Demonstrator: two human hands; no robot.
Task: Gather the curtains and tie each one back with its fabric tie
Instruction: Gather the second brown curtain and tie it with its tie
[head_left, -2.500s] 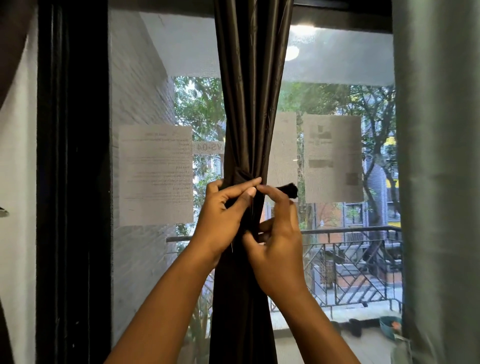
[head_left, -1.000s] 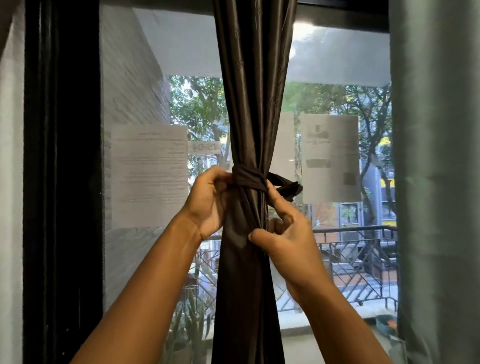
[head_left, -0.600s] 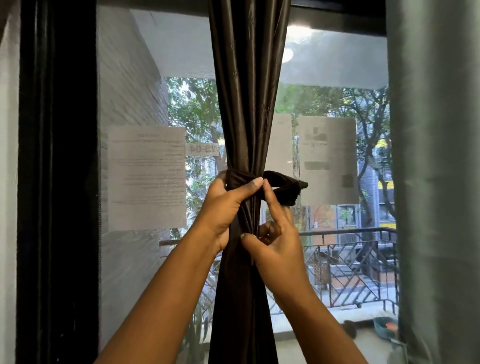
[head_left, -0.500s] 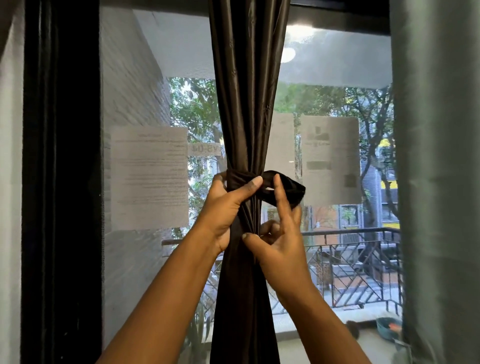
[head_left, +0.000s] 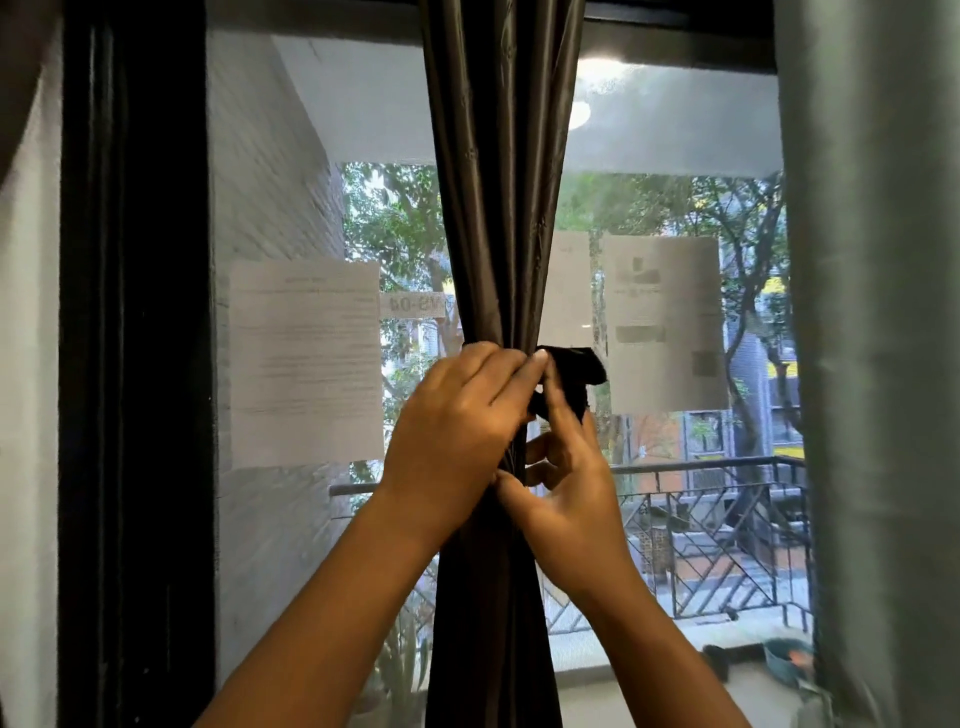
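Observation:
A dark brown curtain hangs gathered into a narrow bundle in front of the window glass. A matching dark fabric tie goes round its waist, with a loose end sticking out to the right. My left hand wraps over the front of the bundle and covers the tie's band and knot. My right hand is just right of the bundle, its index finger pressed up along the tie's loose end and its thumb against the curtain. Where the tie crosses is hidden under my left hand.
A second, grey-green curtain hangs loose along the right edge. The black window frame stands at the left. Sheets of paper are stuck on the glass; a balcony railing lies outside.
My left hand has slid over the tie's band, which showed before. The tie's open loop at the right has collapsed to a short end under my right index finger.

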